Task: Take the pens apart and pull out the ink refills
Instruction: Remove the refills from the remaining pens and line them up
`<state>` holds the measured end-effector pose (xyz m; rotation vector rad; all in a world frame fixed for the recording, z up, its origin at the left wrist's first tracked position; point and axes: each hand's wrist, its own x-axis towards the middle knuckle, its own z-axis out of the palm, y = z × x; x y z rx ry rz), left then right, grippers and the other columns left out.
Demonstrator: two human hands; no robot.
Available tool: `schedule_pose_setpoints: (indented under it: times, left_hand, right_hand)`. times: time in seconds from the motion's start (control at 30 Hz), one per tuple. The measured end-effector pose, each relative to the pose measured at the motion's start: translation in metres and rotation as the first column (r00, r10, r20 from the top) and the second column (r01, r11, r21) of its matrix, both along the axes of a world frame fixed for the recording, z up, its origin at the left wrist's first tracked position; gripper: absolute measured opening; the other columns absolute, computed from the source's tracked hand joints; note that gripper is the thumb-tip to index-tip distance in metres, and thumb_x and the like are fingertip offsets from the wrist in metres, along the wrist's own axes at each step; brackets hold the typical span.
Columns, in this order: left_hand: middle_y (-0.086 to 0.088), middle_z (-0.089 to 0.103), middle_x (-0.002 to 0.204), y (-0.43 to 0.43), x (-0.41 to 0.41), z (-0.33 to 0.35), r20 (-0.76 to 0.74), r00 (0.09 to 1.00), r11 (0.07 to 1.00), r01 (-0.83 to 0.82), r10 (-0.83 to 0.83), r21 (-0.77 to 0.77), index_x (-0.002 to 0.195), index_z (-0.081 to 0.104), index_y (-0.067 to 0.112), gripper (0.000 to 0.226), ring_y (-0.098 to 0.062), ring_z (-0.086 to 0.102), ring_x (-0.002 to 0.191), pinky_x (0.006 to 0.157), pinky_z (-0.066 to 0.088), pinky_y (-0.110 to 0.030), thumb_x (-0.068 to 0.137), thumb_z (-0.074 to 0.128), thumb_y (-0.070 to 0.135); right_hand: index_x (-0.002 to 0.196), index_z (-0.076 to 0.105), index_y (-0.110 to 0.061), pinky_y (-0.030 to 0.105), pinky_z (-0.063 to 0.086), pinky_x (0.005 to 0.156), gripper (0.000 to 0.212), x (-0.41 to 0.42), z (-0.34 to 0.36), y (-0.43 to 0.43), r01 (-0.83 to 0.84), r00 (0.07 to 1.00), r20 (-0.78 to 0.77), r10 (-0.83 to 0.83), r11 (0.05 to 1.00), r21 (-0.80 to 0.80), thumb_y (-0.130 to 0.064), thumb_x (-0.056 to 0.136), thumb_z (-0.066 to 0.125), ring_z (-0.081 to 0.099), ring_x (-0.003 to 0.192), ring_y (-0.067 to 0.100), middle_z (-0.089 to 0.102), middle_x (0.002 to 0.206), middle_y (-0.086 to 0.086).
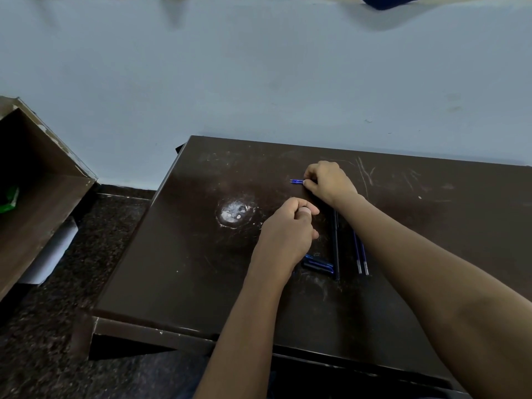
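My right hand rests on the dark table and pinches a blue pen piece whose tip pokes out to the left of my fingers. A little nearer, my left hand is curled into a fist; what it holds, if anything, is hidden. Between my forearms lie a long black pen barrel, two blue ink refills with silver tips pointing toward me, and blue pen caps beside my left wrist.
A worn white round patch marks the table left of my hands. A brown shelf unit stands at the far left, with a white roll under it. The pale wall is behind the table.
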<state>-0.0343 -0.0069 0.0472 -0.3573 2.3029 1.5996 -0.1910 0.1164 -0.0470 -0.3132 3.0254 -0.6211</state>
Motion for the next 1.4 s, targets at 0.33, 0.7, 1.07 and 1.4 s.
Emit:
schedule_pose_setpoints:
  times: [0.33, 0.7, 1.07, 1.4]
  left_hand:
    - [0.005, 0.057, 0.071, 0.001, 0.000, -0.001, -0.001, 1.000, 1.000, -0.006, 0.006, -0.019, 0.101, 0.059, 0.027, 0.026, -0.003, 0.044, 0.055, 0.051, 0.032, -0.023, 0.101, 0.034, 0.024]
    - [0.004, 0.058, 0.078, 0.004, 0.003, 0.008, 0.086, 0.993, 0.997, -0.075, 0.077, -0.017, 0.112, 0.059, 0.016, 0.026, -0.004, 0.043, 0.058, 0.094, 0.048, -0.047, 0.099, 0.037, 0.021]
    - [0.004, 0.061, 0.076, 0.003, 0.004, 0.005, 0.084, 0.993, 0.996, -0.077, 0.080, -0.039, 0.088, 0.063, 0.025, 0.025, -0.006, 0.047, 0.064, 0.099, 0.044, -0.053, 0.096, 0.040, 0.023]
    - [0.004, 0.061, 0.085, 0.001, 0.000, -0.006, 0.091, 0.994, 0.997, -0.051, 0.055, -0.051, 0.100, 0.067, 0.025, 0.028, -0.004, 0.048, 0.070, 0.086, 0.050, -0.042, 0.098, 0.039, 0.028]
  right_hand:
    - [0.105, 0.066, -0.011, 0.041, 0.049, 0.085, 0.021, 0.009, 0.008, 0.007, 0.047, 0.998, -0.037, -0.050, 0.995, -0.085, -0.022, 0.090, 0.058, 0.057, 0.101, 0.027, 0.060, 0.108, 0.010]
    - [0.090, 0.068, -0.011, 0.037, 0.054, 0.081, 0.010, 0.064, 0.024, 0.047, 0.510, 0.859, 0.146, -0.491, 0.790, -0.341, -0.017, 0.084, 0.062, 0.066, 0.088, 0.026, 0.068, 0.094, 0.009]
    - [0.078, 0.047, -0.010, 0.035, 0.047, 0.066, 0.035, 0.114, 0.016, 0.052, 0.581, 0.750, 0.403, -0.524, 0.814, -0.022, -0.032, 0.080, 0.073, 0.060, 0.083, 0.031, 0.055, 0.088, 0.010]
    - [0.071, 0.044, -0.013, 0.039, 0.058, 0.070, 0.033, 0.108, 0.013, 0.052, 0.635, 0.694, 0.475, -0.540, 0.770, -0.053, -0.027, 0.080, 0.072, 0.066, 0.077, 0.031, 0.056, 0.078, 0.008]
